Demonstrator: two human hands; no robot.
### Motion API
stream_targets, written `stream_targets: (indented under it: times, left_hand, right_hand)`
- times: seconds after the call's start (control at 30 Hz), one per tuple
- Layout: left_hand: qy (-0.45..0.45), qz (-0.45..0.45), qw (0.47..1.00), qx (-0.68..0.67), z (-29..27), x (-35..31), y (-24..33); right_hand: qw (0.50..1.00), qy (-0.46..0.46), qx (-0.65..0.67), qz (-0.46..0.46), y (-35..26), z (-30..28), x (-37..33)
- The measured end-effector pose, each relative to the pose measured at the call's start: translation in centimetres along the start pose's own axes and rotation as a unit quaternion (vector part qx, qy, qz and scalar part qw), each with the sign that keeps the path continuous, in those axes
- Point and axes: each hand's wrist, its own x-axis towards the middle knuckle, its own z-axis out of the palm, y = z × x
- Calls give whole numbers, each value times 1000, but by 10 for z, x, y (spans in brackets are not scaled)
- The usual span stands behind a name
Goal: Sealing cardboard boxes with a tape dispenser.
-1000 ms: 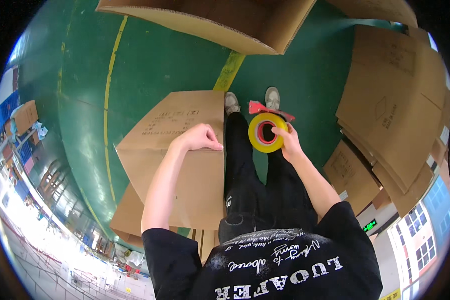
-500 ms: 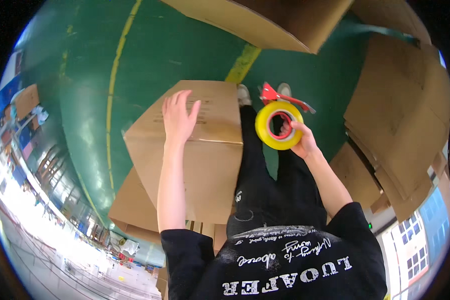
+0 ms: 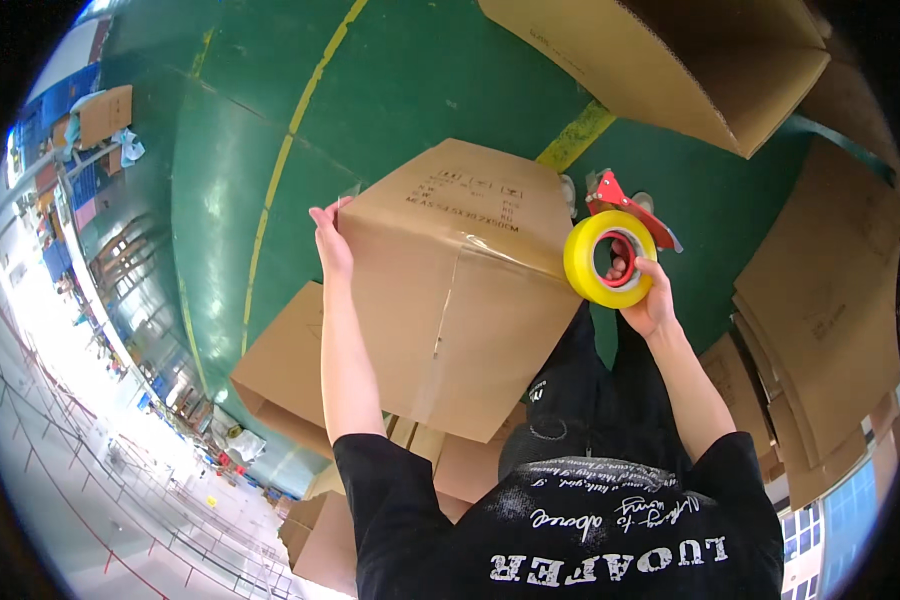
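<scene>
R hand (image 3: 650,292) clamped on yellow tape roll (image 3: 582,254) w/ red dispenser (image 3: 614,192), by R corner of brown ctn (image 3: 400,300). L hand (image 3: 333,243) at ctn's L corner, fingers extended, not clamped. Open box (image 3: 625,75) beyond ctn, on green flr (image 3: 410,90).

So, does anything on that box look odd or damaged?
One small thing: a clear tape end seems to stick out past the box, at the corner beside the left hand, instead of lying flat.

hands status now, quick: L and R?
Left hand: open, at the carton's left corner.
Right hand: closed, holding the tape dispenser.
</scene>
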Motion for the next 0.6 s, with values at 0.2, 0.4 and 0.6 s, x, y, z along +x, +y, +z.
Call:
stream_targets:
  times: [0.2,0.4,0.6]
  left_hand:
    - [-97,-13,988,123,3,19,16]
    - [-155,36,969,186,-13,38,21]
    - [-126,-6,979,162,-15,38,37]
  right_hand:
    - [999,38,-26,-20,-10,-15,-7]
    - [999,37,-15,-36,-25,-21,-10]
    - [996,47,5,-75,-36,-46,-14]
